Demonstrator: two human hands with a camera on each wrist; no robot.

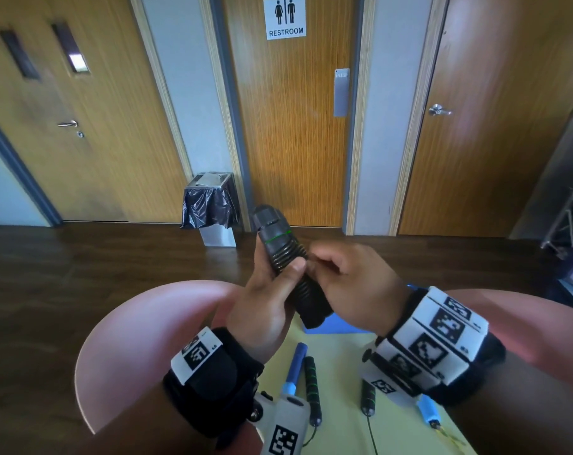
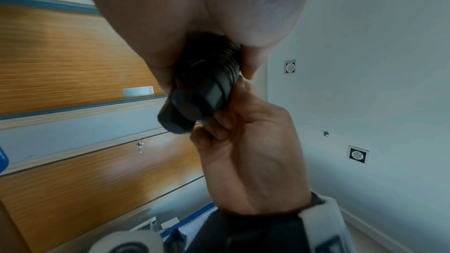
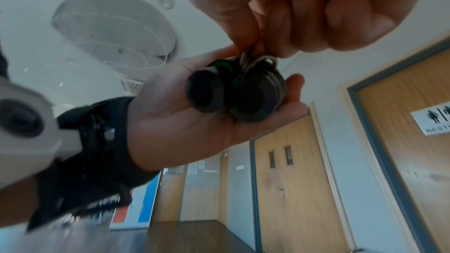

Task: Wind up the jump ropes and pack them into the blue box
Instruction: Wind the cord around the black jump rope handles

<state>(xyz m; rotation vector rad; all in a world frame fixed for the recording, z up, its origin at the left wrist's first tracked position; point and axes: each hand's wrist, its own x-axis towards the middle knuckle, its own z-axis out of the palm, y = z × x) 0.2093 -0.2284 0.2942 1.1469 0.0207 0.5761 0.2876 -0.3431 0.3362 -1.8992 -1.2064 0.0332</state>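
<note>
1. Left hand (image 1: 265,300): raised above the desk (image 1: 341,362), palm turned up and inward, thumb laid across the black handles (image 1: 283,254) of a jump rope; it cradles and grips both handles side by side, their ends pointing up and away toward the restroom door (image 1: 295,133).
2. The right wrist view shows the two round handle ends (image 3: 233,95) lying together in the left palm (image 3: 185,122), fingers under them.
3. Thin cord (image 1: 286,252) is coiled in many turns around the handles, just above the left thumb.
4. Right hand (image 1: 350,284): held at the same height, just right of the handles, fingers curled in. Thumb and fingertips (image 3: 272,32) pinch the cord where it meets the coil.
5. Both wrists carry black straps with white marker blocks.
6. On the yellow desk below the hands: a blue-handled jump rope (image 1: 295,369) and another black pair with green rings (image 1: 312,385), lying loose, cords trailing toward the near edge.
7. Blue box (image 1: 337,325): only a corner shows, on the desk under the hands, mostly hidden by them.
8. A lined bin (image 1: 211,208) stands on the floor beside the door.
</note>
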